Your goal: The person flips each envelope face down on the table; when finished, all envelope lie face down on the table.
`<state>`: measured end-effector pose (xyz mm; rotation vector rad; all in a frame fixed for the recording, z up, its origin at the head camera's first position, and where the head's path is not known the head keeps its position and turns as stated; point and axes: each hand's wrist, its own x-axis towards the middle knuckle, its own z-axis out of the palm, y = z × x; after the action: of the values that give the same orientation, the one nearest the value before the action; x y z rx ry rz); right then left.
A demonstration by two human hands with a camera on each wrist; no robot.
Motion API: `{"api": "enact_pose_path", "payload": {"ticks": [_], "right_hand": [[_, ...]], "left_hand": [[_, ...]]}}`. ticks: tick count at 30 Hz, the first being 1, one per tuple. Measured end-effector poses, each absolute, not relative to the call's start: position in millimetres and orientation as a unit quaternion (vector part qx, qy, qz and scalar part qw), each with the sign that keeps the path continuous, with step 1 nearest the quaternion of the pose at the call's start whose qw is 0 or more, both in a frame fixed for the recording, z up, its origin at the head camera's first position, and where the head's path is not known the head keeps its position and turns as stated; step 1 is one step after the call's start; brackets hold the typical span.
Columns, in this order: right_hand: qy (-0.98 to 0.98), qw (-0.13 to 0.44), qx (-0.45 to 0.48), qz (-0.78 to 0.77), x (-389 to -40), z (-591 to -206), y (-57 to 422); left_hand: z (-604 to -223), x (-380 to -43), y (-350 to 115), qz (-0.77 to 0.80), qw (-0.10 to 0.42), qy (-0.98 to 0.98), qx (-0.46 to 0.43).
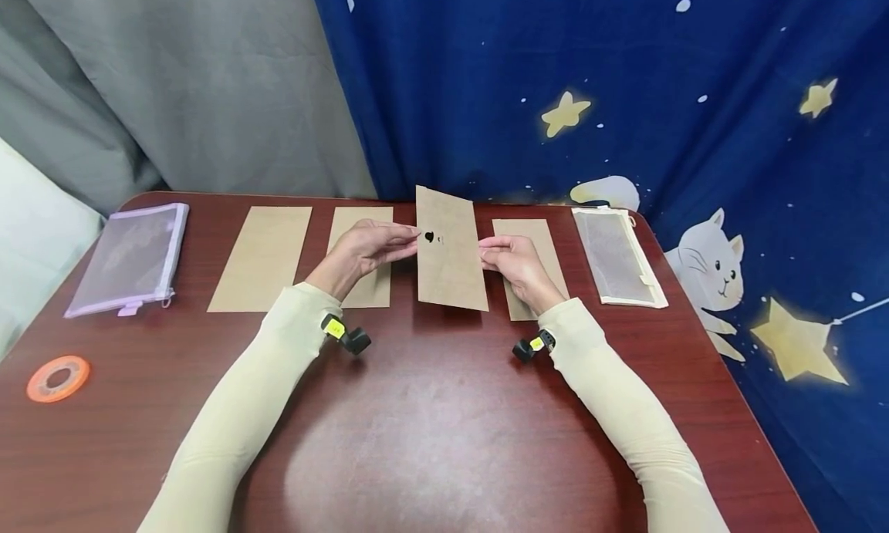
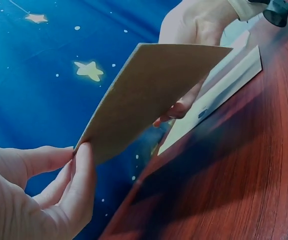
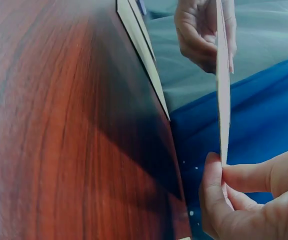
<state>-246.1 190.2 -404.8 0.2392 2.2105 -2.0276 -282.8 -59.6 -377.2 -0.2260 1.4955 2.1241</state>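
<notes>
A thin brown kraft-paper rectangle (image 1: 450,267) with a small black print is held up above the table's far middle. Whether it is a notebook or an envelope I cannot tell. My left hand (image 1: 368,247) pinches its left edge between thumb and fingers; the left wrist view shows this left hand (image 2: 49,185) close up. At the opposite edge, my right hand (image 1: 515,264) pinches it too. Seen edge-on in the right wrist view, the kraft rectangle (image 3: 223,100) is slim, with the right hand (image 3: 254,195) gripping its near edge.
Similar brown rectangles lie on the table (image 1: 389,440): one far left (image 1: 264,259), one under my left hand (image 1: 371,290), one under my right hand (image 1: 528,236). A purple mesh pouch (image 1: 128,255), a cream mesh pouch (image 1: 618,255) and an orange ring-shaped roll (image 1: 59,379) lie around them.
</notes>
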Motion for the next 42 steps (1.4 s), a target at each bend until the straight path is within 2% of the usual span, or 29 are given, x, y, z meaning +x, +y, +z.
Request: {"api": "enact_pose_path", "payload": {"ticks": [3,7,9,15,20,27,35,39,42], "right_hand": [[0.785,0.024,0.05,-0.616,-245.8,-402.6,190.5],[0.889,-0.097,-0.024,-0.447,-238.6,-387.7,181.7],[0.916,-0.138,-0.06,-0.373,-229.3,-375.7,170.0],[0.944,-0.123,-0.146,-0.269,-195.2,-351.5,122.7],[0.972,-0.138,-0.125,-0.146,-182.5,-353.3,94.5],[0.978,-0.178,-0.099,-0.046,-176.8,-357.8,80.0],[0.971,-0.224,-0.073,-0.037,-178.7,-356.5,79.7],[0.968,-0.235,-0.066,-0.058,-180.3,-351.9,82.8],[0.965,-0.239,-0.062,-0.089,-180.9,-345.5,86.2]], "left_hand": [[-376.1,-281.3,-58.3,0.784,0.249,0.563,-0.079],[-374.9,-278.8,-57.1,0.788,0.231,0.567,-0.068],[-375.0,-277.9,-56.7,0.792,0.223,0.565,-0.063],[-374.5,-277.0,-56.6,0.795,0.207,0.567,-0.057],[-371.8,-273.4,-58.8,0.789,0.195,0.579,-0.065],[-360.9,-269.6,-54.4,0.762,0.182,0.619,-0.055],[-350.8,-268.3,-47.0,0.737,0.167,0.654,-0.038],[-354.8,-266.5,-44.0,0.72,0.144,0.678,-0.025],[-364.1,-265.9,-41.7,0.725,0.158,0.669,-0.038]]}}
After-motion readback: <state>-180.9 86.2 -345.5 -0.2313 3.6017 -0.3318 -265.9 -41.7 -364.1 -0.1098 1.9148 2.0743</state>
